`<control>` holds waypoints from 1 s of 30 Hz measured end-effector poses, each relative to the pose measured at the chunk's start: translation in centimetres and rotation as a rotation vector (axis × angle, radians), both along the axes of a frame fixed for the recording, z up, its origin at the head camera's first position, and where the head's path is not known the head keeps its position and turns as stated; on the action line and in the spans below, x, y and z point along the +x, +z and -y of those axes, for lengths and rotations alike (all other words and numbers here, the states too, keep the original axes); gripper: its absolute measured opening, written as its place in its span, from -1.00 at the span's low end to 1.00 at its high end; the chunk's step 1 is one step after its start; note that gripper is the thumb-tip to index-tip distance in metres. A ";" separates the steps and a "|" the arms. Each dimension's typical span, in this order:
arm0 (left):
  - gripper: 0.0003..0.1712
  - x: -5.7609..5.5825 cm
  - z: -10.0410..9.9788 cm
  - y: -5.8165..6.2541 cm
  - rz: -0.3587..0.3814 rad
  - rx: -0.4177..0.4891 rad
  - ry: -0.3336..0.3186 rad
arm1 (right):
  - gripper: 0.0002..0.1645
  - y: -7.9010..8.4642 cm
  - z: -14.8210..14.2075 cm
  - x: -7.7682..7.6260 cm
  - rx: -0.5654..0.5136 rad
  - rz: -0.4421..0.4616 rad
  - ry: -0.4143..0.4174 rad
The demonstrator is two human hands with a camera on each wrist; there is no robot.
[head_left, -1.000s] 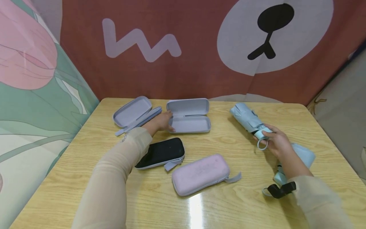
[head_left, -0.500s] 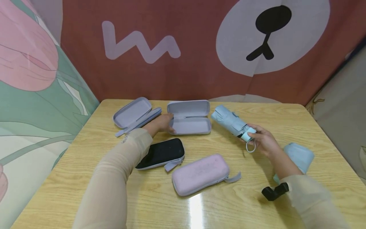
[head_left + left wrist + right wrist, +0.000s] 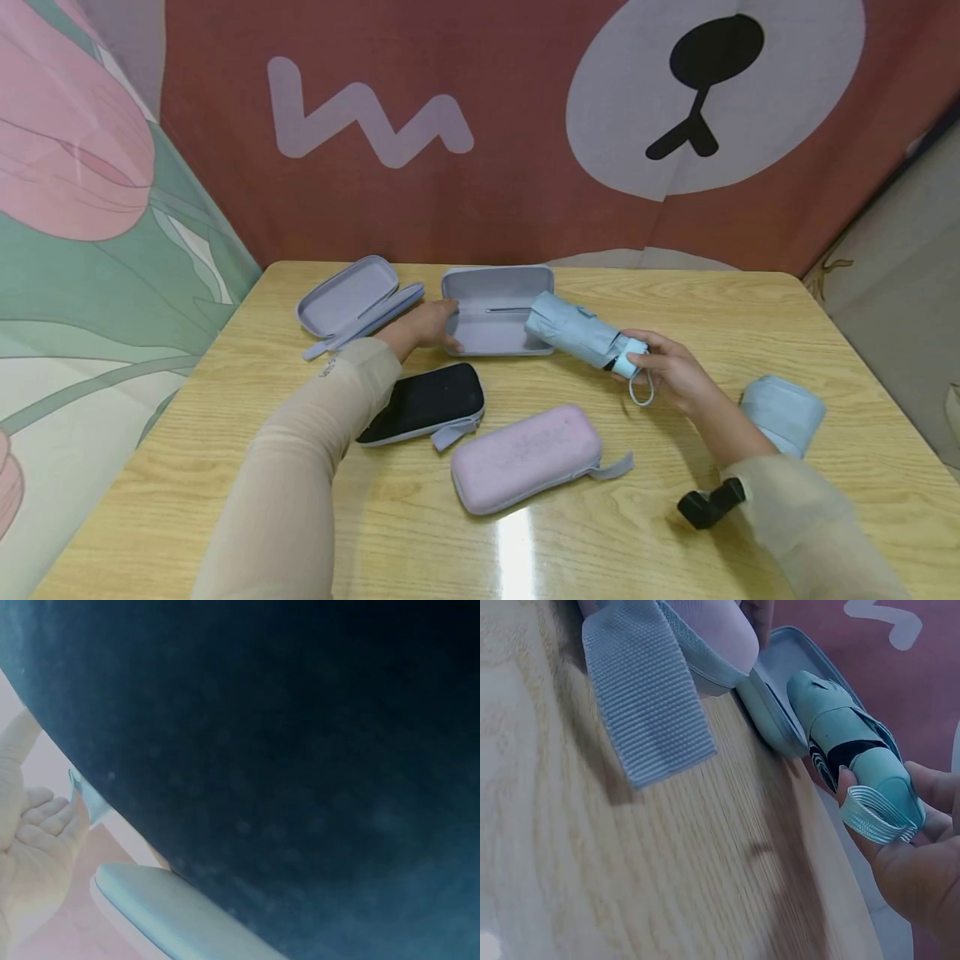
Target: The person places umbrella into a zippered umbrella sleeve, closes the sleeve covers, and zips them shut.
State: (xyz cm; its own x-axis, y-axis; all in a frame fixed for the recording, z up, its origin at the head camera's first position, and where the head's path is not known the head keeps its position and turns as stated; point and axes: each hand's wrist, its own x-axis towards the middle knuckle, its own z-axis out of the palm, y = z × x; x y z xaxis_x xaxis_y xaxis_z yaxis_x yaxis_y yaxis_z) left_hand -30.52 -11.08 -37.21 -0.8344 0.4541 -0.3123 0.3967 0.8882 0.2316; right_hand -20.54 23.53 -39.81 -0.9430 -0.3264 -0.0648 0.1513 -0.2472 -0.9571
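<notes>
My right hand grips a light blue folded umbrella by its pale handle, where a wrist loop dangles. The umbrella's far end overlaps the right end of an open lavender-grey hard case in the head view. At that case's left end my left hand holds on, thumb at the front and fingers farther back. In the right wrist view the umbrella points at the open case, with fingers round the handle. The left wrist view is mostly blocked by a dark surface.
A second open case lies back left. Nearer me are a closed black zip case and a closed pink one with a grey strap. Another light blue folded umbrella lies right, partly behind my right forearm. A printed cloth hangs behind the table.
My right hand has carried the umbrella leftward, from the table's right side to the open case's right end. My left hand has stayed at the case, which has shifted very slightly right.
</notes>
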 end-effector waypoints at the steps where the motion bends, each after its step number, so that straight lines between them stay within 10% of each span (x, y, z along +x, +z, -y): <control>1: -0.04 0.0 0.0 -0.1 0.002 0.002 -0.003 | -0.67 0.0 0.1 -0.1 0.025 0.005 -0.001; 30: -0.03 0.1 0.0 -0.1 -0.025 0.068 -0.077 | -0.41 0.7 4.4 -4.4 0.232 0.030 0.158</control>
